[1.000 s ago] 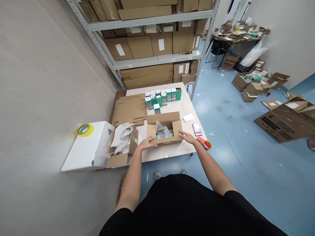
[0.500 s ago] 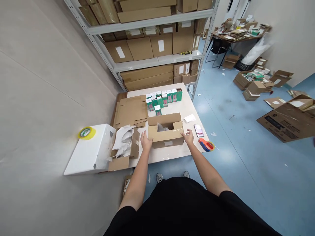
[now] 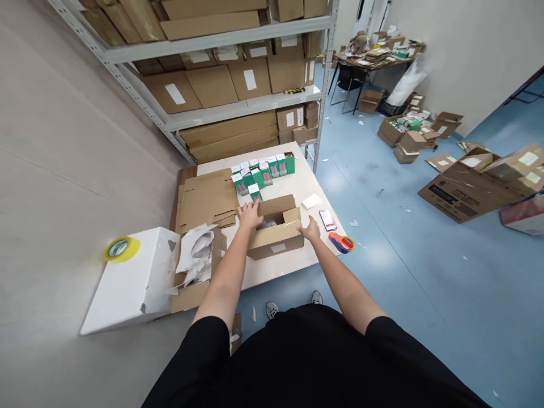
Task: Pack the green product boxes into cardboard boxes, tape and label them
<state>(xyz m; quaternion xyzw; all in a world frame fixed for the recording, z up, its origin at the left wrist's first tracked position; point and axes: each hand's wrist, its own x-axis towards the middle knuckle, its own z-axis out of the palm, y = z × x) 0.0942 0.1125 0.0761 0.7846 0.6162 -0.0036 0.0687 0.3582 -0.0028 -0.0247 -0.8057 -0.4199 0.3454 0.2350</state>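
An open brown cardboard box (image 3: 276, 241) with white paper inside sits on the white table (image 3: 272, 269). My left hand (image 3: 250, 216) lies on the box's far left flap, fingers spread. My right hand (image 3: 311, 230) rests against the box's right side flap, fingers loosely apart. Just beyond the box stand several small green and white cartons (image 3: 261, 173).
Flat cardboard sheets (image 3: 206, 198) lie at the left. A second open box with crumpled paper (image 3: 196, 266) and a white bin (image 3: 131, 280) bearing a yellow tape roll (image 3: 121, 248) are nearer left. A phone (image 3: 327, 219), tape dispenser (image 3: 341, 242) and shelving with boxes (image 3: 221, 85) surround.
My left hand moved from the box's near left corner up to its far left flap. My right hand stayed at the right side. The view has shifted right.
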